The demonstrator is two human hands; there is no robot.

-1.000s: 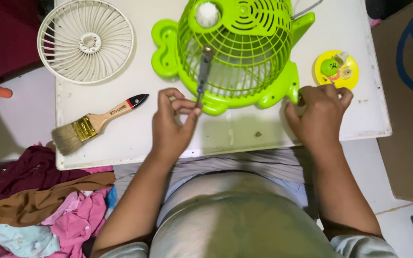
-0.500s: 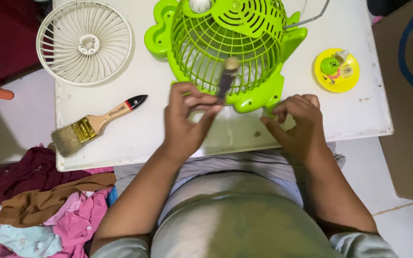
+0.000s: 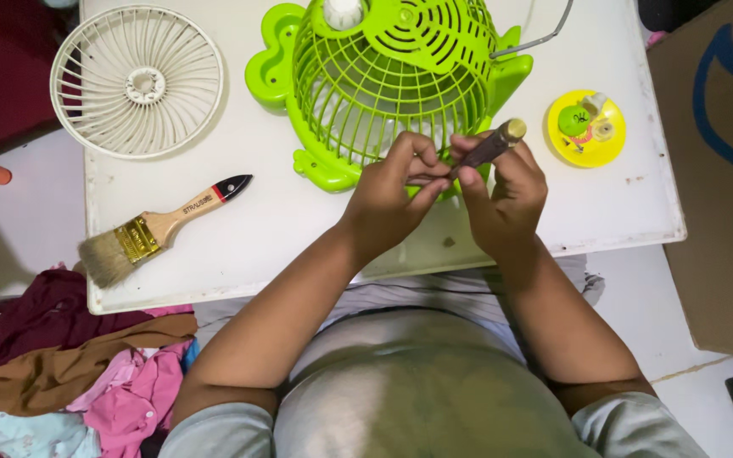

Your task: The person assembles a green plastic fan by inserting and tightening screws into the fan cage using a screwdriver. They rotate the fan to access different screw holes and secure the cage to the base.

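A lime-green fan housing with a domed grille lies on the white table. My left hand and my right hand meet at its near edge. Both grip a screwdriver with a dark handle and a pale cap. The handle points up and to the right; the right hand wraps it, while the left fingers pinch the shaft end. The tip is hidden behind my fingers.
A cream round fan grille lies at the table's far left. A wooden-handled paintbrush lies on the left. A yellow lid with small parts sits at right. Clothes pile on the floor at left, a cardboard box stands at right.
The green housing shifted left and turned. My left hand carried the screwdriver to the right, and my right hand left the housing's edge and took hold of the handle.
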